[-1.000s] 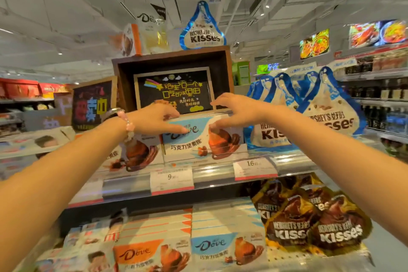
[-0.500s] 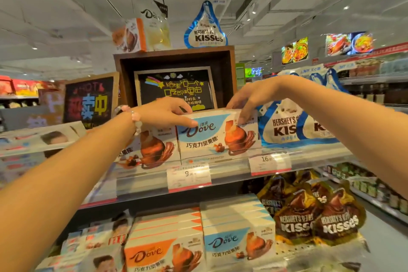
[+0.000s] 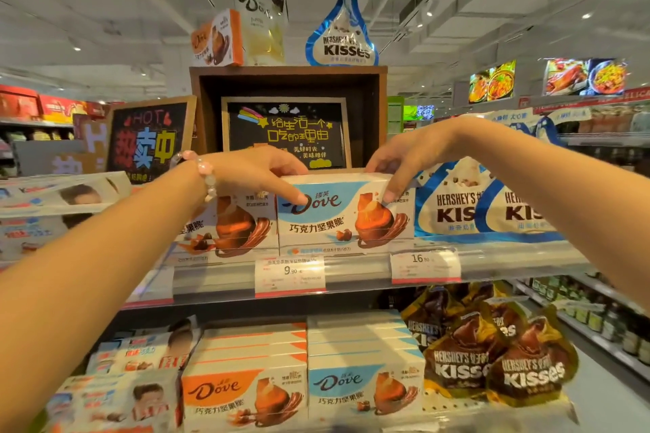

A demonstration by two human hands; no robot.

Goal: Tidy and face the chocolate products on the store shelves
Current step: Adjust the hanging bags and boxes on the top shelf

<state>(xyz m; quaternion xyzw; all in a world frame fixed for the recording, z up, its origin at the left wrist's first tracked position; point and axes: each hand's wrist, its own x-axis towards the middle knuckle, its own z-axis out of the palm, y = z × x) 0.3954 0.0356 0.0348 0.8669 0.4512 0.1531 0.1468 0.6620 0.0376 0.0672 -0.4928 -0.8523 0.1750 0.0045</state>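
1. Left hand (image 3: pixel 258 172): fingers curled over the top-left edge of the blue Dove box (image 3: pixel 346 213), thumb pressed down on its front face by the logo. Gripping it. Bead bracelet (image 3: pixel 205 174) on the wrist.
2. Right hand (image 3: pixel 409 160): draped over the box's top-right corner, fingertips hooked down onto the front face. Also gripping.
3. Blue Dove box sits upright, face out, on the upper shelf (image 3: pixel 510 255), bottom edge just behind the shelf's front lip and above the 9.90 price tag (image 3: pixel 290 272).
4. Left side: box touches the orange Dove box (image 3: pixel 228 225), no gap visible. Right side: white Hershey's Kisses bags (image 3: pixel 457 207) sit just beside the box edge; whether they touch, can't tell.
5. Behind and above: dark wooden display crate (image 3: pixel 288 81) holding a chalkboard sign (image 3: pixel 286 133); box top runs along the crate's lower edge. Open air above the hands.
6. Second tag, 16.80 (image 3: pixel 425 264), on the lip below the box's right corner.
7. Lower shelf: stacked orange and blue Dove boxes (image 3: pixel 302 373) packed side by side, brown Kisses bags (image 3: pixel 492 355) at right, leaning over each other.
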